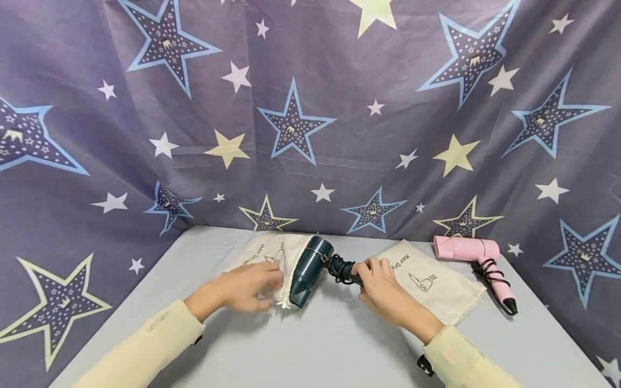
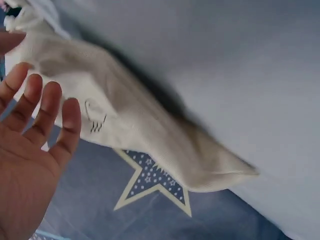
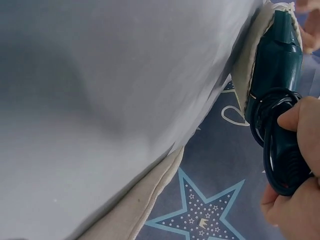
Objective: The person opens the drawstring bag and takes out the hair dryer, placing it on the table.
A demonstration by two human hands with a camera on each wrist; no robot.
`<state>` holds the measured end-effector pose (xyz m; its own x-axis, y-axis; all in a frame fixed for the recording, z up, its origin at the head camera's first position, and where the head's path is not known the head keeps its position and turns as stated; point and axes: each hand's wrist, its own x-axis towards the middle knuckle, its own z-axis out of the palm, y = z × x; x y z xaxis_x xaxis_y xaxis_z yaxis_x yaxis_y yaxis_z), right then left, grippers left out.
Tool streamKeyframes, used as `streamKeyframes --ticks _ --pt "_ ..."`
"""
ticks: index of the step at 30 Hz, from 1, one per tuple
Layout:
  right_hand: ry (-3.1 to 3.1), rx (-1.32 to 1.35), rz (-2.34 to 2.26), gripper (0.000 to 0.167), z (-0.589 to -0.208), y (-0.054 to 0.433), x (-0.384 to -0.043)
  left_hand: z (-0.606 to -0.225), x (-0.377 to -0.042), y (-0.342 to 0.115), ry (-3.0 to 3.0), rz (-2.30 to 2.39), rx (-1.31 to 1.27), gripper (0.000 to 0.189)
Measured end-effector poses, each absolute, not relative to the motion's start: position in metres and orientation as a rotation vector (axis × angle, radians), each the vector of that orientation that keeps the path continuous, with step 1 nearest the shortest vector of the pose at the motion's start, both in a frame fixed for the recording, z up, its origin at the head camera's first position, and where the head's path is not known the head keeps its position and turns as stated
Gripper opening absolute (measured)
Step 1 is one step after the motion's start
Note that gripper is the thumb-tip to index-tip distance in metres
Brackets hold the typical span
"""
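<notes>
A dark teal hair dryer (image 1: pixel 307 269) lies at the mouth of a cream drawstring bag (image 1: pixel 252 253) printed "Hair Dryer". My right hand (image 1: pixel 383 288) grips its handle end, and the black cord (image 3: pixel 272 117) is wound round the handle. The dryer's barrel overlaps the bag's opening edge in the right wrist view. Beside that opening is my left hand (image 1: pixel 249 285), blurred in the head view. Its fingers (image 2: pixel 50 102) are spread and loosely bent in front of the bag, with nothing in them.
Under and beyond my right arm a second cream bag (image 1: pixel 436 291) lies flat. At the table's right edge is a pink hair dryer (image 1: pixel 468 249) with its black cord round the handle. A purple star-patterned cloth (image 1: pixel 310 178) hangs behind the grey-white table (image 1: pixel 310 355).
</notes>
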<state>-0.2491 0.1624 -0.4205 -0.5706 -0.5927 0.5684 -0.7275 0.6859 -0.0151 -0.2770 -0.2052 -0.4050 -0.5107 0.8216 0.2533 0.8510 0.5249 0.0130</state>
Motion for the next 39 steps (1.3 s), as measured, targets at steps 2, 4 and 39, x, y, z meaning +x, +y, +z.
streamKeyframes --ticks 2,4,39 --pt "-2.368 1.012 0.337 0.045 -0.421 0.162 -0.249 -0.412 -0.274 -0.206 -2.518 -0.134 -1.434 0.035" --pt "-2.373 1.01 0.339 0.045 -0.421 0.162 -0.249 -0.418 -0.273 -0.205 -2.475 -0.075 -1.427 0.038" --pt "-2.45 0.939 0.405 0.042 -0.401 0.205 -0.244 -0.428 -0.267 -0.232 -2.577 -0.294 -1.475 0.035"
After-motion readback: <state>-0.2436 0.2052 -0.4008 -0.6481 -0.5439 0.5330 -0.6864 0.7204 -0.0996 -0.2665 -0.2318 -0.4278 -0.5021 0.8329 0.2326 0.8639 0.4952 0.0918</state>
